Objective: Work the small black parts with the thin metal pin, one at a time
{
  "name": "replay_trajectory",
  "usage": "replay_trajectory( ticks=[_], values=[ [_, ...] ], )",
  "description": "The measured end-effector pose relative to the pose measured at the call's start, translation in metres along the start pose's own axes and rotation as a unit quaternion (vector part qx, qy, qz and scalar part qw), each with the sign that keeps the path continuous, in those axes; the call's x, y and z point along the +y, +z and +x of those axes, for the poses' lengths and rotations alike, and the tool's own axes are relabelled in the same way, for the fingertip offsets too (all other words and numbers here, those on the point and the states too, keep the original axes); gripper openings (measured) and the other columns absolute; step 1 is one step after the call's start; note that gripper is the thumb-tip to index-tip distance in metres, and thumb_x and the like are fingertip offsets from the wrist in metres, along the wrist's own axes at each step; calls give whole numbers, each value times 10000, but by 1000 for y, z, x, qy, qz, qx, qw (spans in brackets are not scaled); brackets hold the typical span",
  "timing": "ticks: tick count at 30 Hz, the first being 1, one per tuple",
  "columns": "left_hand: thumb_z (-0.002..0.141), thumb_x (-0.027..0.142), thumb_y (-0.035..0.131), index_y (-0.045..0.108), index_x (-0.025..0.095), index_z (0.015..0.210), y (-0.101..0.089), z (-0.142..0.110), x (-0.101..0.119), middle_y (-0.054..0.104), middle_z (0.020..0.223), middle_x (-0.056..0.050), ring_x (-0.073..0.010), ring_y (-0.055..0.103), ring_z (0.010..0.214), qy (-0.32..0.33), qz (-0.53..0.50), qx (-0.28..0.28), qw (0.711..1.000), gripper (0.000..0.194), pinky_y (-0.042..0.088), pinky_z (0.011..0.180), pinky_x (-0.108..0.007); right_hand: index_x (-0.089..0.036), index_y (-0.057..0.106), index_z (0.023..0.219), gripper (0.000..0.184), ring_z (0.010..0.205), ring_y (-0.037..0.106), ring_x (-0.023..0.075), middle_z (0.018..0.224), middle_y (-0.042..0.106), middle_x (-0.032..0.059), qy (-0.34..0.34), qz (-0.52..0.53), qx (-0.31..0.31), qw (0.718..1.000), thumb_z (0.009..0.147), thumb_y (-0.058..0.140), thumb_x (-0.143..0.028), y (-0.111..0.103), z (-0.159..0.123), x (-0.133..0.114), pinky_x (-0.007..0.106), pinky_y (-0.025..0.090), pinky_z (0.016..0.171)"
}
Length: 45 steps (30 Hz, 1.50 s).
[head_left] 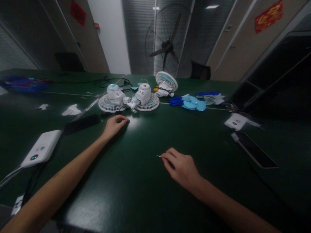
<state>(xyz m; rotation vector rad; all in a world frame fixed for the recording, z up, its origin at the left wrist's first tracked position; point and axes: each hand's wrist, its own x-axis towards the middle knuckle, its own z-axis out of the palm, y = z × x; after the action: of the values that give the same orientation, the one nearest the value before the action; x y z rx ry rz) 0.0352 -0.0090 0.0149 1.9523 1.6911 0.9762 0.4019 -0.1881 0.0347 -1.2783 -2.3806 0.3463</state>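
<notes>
My left hand point(114, 125) is pinched near the table surface, just in front of two white fans lying face down; a tiny dark thing shows at its fingertips, too small to name. Over the middle of the green table, my right hand point(181, 165) pinches a short, thin, shiny metal piece point(158, 156) that points left. Of the two fans, the left fan point(114, 97) and the right fan point(145, 97) lie side by side with their grilles down. Behind them to the right, a third white fan point(166, 83) rests tilted with its grille up.
Light blue fan blades point(193, 103) lie beside blue gloves point(176, 101). A white power bank point(41, 148) and a black case point(82, 124) are on the left. At right lie a phone point(255, 149) and a white tissue pack point(235, 121). A blue tray point(29, 85) sits far left.
</notes>
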Motion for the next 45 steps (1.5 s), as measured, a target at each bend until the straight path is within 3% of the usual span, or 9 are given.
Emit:
replay_trajectory(
  ticks=[5, 10, 14, 29, 40, 45],
  values=[
    [890, 529, 699, 794, 208, 1022, 0, 1, -1, 789, 984, -70, -257, 712, 892, -14, -41, -34, 998, 360, 522, 811, -355, -218, 720, 1225, 260, 829, 696, 138, 1119, 707, 34, -2, 6, -2, 1000, 1001, 632, -119, -2, 0, -1, 236, 590, 676],
    [872, 550, 701, 802, 235, 1183, 0, 5, -4, 768, 1091, -86, -261, 695, 922, 4, -40, -73, 997, 454, 530, 824, -372, -224, 729, 1197, 234, 816, 699, 135, 1103, 712, 33, -6, -8, 4, 1000, 1012, 620, -133, -1, 0, 0, 234, 577, 670],
    [850, 565, 724, 823, 239, 1100, -2, 7, -3, 779, 1117, -89, -282, 701, 957, -10, -49, -105, 993, 423, 533, 846, -389, -236, 723, 1214, 236, 821, 701, 136, 1114, 713, 35, -6, -6, 5, 1000, 1026, 608, -152, 1, -2, 2, 235, 574, 677],
    [777, 480, 790, 784, 222, 838, 0, 10, -3, 790, 918, -58, -263, 704, 870, -54, -127, -127, 982, 264, 522, 801, -382, -217, 723, 1213, 253, 838, 696, 141, 1114, 705, 31, 4, 10, -10, 1000, 996, 650, -108, -3, 0, -1, 240, 593, 689],
    [745, 437, 751, 776, 173, 905, -1, 11, 0, 789, 1011, -82, -280, 690, 967, -71, -140, -147, 977, 310, 490, 880, -382, -229, 718, 1221, 248, 829, 694, 147, 1123, 700, 21, 4, -6, -4, 1000, 1009, 645, -123, 2, 0, 1, 266, 576, 675],
    [754, 495, 797, 775, 178, 898, -5, 7, 8, 784, 990, -78, -267, 685, 935, -72, -129, -153, 977, 349, 483, 861, -367, -226, 720, 1224, 251, 820, 695, 138, 1116, 704, 21, -3, -10, -1, 1000, 1012, 635, -123, 2, -1, 1, 251, 569, 664]
  ],
)
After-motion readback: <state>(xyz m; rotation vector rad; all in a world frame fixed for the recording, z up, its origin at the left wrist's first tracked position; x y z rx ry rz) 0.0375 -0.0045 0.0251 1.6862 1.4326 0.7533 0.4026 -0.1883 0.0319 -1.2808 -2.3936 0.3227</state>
